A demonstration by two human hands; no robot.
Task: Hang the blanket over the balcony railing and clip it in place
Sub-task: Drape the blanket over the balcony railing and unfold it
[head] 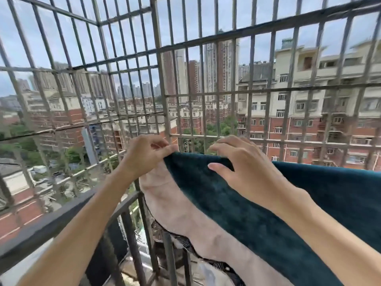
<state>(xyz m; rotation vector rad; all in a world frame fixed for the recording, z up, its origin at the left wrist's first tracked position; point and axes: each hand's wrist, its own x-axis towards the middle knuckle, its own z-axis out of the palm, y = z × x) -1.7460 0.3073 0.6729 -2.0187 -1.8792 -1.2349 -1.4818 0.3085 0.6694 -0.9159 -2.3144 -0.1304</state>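
A dark teal blanket (257,213) with a pale beige underside (175,207) lies draped over a horizontal bar that it hides, from the centre to the right edge. My left hand (148,155) pinches the blanket's upper left corner between thumb and fingers. Just to the right, my right hand (245,164) rests on the top fold with its fingers curled over the far side and the thumb on the near face. No clip is visible.
A dark balcony railing (53,219) with vertical posts runs from lower left toward the centre. A metal security grille (160,83) of thin bars encloses the balcony ahead and on the left. Apartment blocks and trees lie far below beyond it.
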